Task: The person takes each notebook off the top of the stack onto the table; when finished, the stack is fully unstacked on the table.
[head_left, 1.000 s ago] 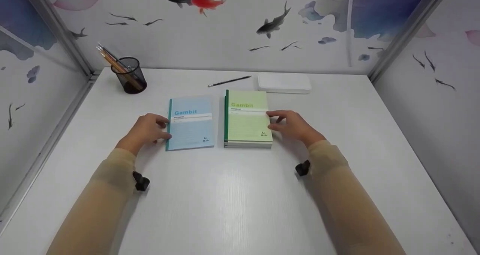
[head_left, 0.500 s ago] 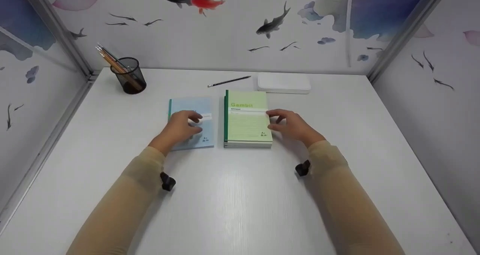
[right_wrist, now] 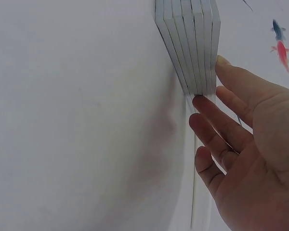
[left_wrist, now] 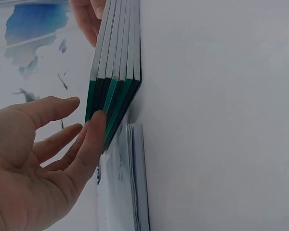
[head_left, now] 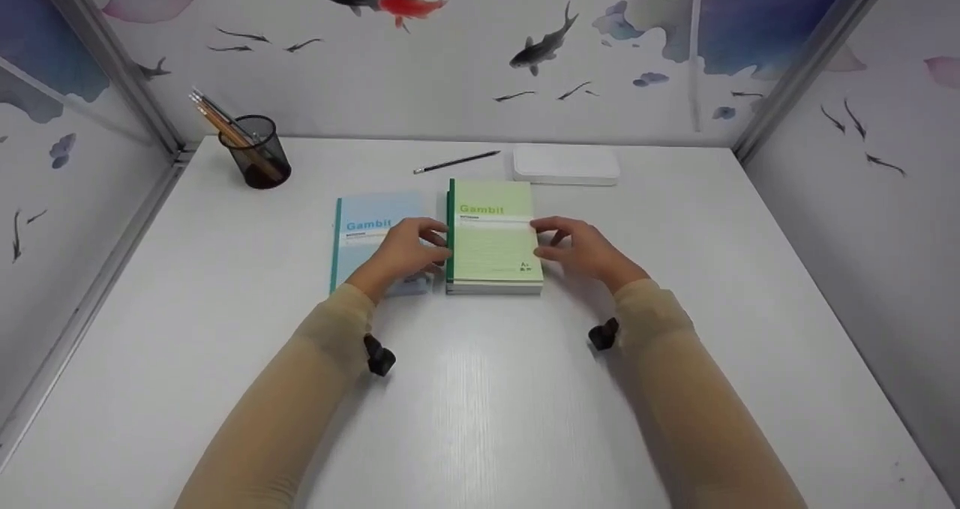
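A stack of several notebooks (head_left: 495,250) with a light green "Gambit" cover on top lies mid-table. My left hand (head_left: 411,248) reaches over a light blue notebook (head_left: 364,232) and touches the stack's green spine side. In the left wrist view one finger of the left hand (left_wrist: 48,163) lies against the dark green spines (left_wrist: 103,94), with the thumb apart from them. My right hand (head_left: 581,250) is at the stack's opposite side. In the right wrist view the right hand's (right_wrist: 253,125) thumb and a finger meet the page edges (right_wrist: 190,48). Part of the blue notebook is hidden.
Behind the stack lie a dark pencil (head_left: 456,163) and a white box-like case (head_left: 566,166). A black mesh cup (head_left: 262,157) with several pencils stands at the back left. Printed panels (head_left: 450,82) border the table (head_left: 465,404) at the back and sides.
My left hand has moved right, from the blue notebook's spine across its cover to the green stack's spine side. The right hand and the notebooks stay in place.
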A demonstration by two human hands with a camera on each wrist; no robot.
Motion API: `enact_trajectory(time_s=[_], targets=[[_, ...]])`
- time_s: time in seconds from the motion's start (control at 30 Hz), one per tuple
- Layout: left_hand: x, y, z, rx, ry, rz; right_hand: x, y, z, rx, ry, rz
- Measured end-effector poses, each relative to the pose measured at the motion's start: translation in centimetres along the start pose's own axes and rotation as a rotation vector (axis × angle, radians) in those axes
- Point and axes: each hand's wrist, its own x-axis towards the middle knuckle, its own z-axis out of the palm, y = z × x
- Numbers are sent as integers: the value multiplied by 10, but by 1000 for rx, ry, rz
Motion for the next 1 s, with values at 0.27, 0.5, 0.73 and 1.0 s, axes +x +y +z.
enact_trajectory(time_s=[0.27, 0.5, 0.73, 1.0], targets=[[2, -4, 1, -51, 34, -10, 3, -5, 0, 0, 3, -20], [2, -7, 3, -66, 16, -31, 1, -3, -1, -19, -9, -59], [2, -3, 10, -79, 9, -64, -3, -1, -7, -14, -9, -67], [-2, 3, 5, -55, 14, -84, -1, -2, -6, -44, 3, -60]])
